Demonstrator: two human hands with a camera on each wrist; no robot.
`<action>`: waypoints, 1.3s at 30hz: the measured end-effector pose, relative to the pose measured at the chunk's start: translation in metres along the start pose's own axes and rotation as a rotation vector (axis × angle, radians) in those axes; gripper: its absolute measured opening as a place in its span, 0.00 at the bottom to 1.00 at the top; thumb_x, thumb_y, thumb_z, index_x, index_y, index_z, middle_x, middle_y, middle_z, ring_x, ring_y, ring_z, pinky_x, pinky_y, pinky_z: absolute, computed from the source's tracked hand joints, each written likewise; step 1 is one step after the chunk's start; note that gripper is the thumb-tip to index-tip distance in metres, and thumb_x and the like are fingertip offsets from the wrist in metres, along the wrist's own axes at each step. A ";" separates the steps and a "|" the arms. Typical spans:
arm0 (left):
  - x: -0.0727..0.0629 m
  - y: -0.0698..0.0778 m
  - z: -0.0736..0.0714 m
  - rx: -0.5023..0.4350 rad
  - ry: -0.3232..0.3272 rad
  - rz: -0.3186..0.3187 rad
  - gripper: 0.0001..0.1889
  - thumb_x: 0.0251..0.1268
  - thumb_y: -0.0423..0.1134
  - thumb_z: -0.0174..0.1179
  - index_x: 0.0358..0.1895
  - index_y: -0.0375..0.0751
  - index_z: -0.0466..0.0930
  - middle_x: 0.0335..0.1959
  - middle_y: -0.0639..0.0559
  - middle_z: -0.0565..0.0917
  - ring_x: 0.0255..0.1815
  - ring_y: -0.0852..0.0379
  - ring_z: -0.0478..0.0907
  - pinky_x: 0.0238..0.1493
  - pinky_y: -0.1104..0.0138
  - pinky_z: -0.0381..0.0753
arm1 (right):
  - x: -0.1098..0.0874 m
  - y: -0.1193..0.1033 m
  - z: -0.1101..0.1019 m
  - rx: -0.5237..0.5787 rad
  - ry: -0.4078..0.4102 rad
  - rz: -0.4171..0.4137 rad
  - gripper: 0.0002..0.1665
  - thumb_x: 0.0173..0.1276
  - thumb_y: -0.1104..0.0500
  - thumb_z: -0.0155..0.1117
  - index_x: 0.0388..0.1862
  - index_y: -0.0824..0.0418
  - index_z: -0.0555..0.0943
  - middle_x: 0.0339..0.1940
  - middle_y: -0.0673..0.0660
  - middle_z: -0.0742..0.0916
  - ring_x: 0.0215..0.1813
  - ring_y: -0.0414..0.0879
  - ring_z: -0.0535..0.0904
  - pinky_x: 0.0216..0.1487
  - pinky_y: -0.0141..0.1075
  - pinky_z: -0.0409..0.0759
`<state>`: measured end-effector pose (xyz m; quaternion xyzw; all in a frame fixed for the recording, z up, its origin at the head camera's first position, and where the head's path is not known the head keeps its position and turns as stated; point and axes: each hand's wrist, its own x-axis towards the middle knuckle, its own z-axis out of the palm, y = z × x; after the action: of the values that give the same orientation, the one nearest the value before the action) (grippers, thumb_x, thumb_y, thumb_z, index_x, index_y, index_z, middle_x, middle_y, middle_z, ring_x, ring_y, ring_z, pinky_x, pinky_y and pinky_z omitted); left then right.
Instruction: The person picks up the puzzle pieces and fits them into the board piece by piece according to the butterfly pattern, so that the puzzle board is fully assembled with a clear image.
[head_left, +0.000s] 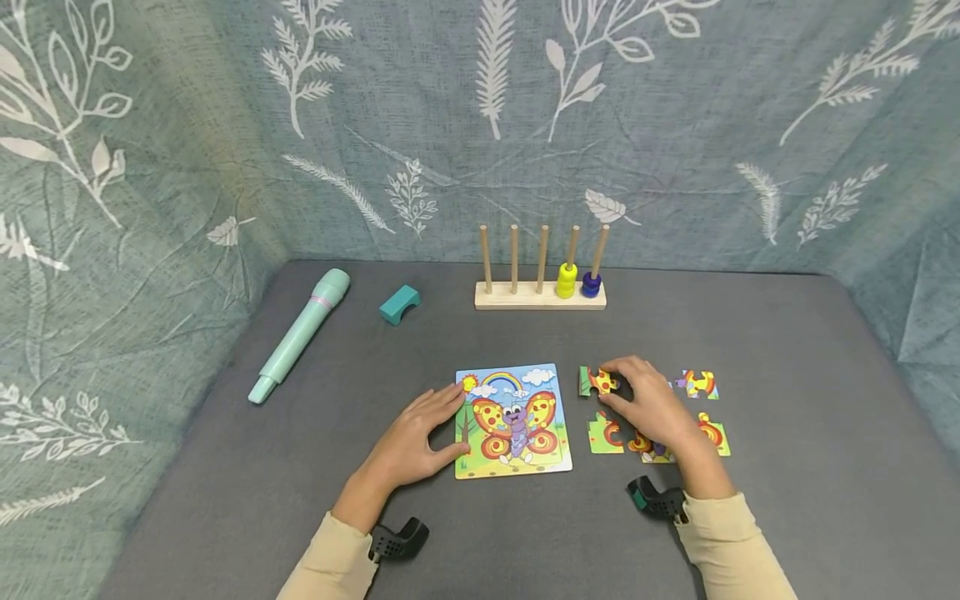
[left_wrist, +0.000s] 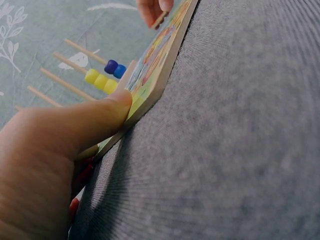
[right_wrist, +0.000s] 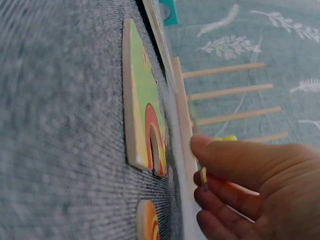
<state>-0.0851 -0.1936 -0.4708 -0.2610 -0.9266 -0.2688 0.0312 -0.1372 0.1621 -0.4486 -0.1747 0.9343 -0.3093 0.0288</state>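
2 hands work at the bench (head_left: 525, 542): the left hand (head_left: 411, 433) lies relaxed, fingers extended against the left edge of the butterfly board (head_left: 517, 429), its thumb low on that side. Just right of the board, the right hand (head_left: 652, 404) pinches a puzzle piece (head_left: 602, 382) between thumb and fingers. Other loose pieces (head_left: 606, 434) lie around and nearer than that hand. Farther back stands a rack (head_left: 517, 302) with 5 pegs, yellow beads (head_left: 566, 282) on 1, blue beads (head_left: 591, 286) on another; a teal arch block (head_left: 400, 303) sits to its left.
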 end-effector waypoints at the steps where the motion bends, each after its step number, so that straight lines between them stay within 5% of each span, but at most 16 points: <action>1: 0.000 0.000 0.000 0.000 -0.002 -0.002 0.38 0.55 0.51 0.66 0.68 0.36 0.66 0.69 0.44 0.69 0.70 0.48 0.65 0.74 0.54 0.60 | 0.000 -0.002 0.000 0.002 0.003 -0.003 0.24 0.63 0.58 0.67 0.57 0.64 0.77 0.56 0.65 0.79 0.60 0.62 0.72 0.60 0.59 0.72; 22: -0.002 -0.001 -0.001 -0.004 -0.010 -0.005 0.38 0.56 0.52 0.65 0.68 0.37 0.66 0.70 0.46 0.68 0.71 0.49 0.64 0.74 0.54 0.59 | 0.000 -0.067 0.026 0.002 -0.022 -0.257 0.21 0.59 0.57 0.70 0.51 0.63 0.80 0.48 0.56 0.83 0.53 0.51 0.78 0.55 0.47 0.79; 35: 0.000 -0.001 -0.002 -0.006 0.004 0.018 0.38 0.56 0.51 0.66 0.67 0.36 0.67 0.69 0.46 0.69 0.70 0.49 0.65 0.74 0.54 0.60 | 0.014 -0.105 0.058 -0.034 -0.084 -0.279 0.20 0.60 0.57 0.70 0.50 0.63 0.81 0.44 0.54 0.83 0.46 0.46 0.78 0.49 0.42 0.80; 39: 0.000 -0.001 -0.001 -0.010 0.001 0.020 0.38 0.56 0.51 0.65 0.68 0.36 0.67 0.69 0.46 0.69 0.70 0.49 0.65 0.74 0.54 0.60 | 0.018 -0.111 0.065 -0.014 -0.112 -0.266 0.20 0.60 0.57 0.69 0.50 0.63 0.81 0.47 0.56 0.83 0.51 0.49 0.79 0.54 0.44 0.79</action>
<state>-0.0855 -0.1954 -0.4706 -0.2700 -0.9226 -0.2733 0.0332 -0.1089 0.0357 -0.4344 -0.3143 0.9019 -0.2937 0.0387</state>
